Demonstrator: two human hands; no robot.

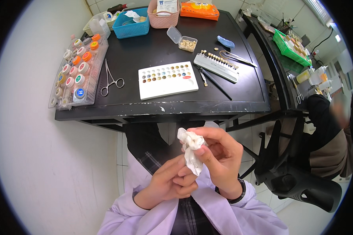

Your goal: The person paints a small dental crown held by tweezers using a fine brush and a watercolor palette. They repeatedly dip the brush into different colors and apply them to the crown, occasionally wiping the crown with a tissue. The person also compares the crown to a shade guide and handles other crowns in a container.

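Over my lap, in front of the table edge, my right hand (pixel 222 156) pinches a crumpled white tissue (pixel 193 150) between thumb and fingers. My left hand (pixel 170 179) is just left of it, fingers curled and closed, their tips against the tissue's lower part. Whatever the left fingers hold is hidden behind the tissue and the knuckles. Beyond my hands, a white palette (pixel 168 89) with rows of coloured wells lies on the black table (pixel 125 51). To its right are a thin dark-handled brush (pixel 216 85), a short brush (pixel 203 78) and a tooth shade guide (pixel 215 66).
Scissor-like forceps (pixel 111 80) lie beside a clear rack of capped jars (pixel 77 72) at left. Behind are a blue basket (pixel 131 29), a pink basket (pixel 163 20), an orange packet (pixel 199 11), a box of tooth pieces (pixel 187 44) and tweezers (pixel 241 58). A person (pixel 329 133) sits right, by a black chair (pixel 298 180).
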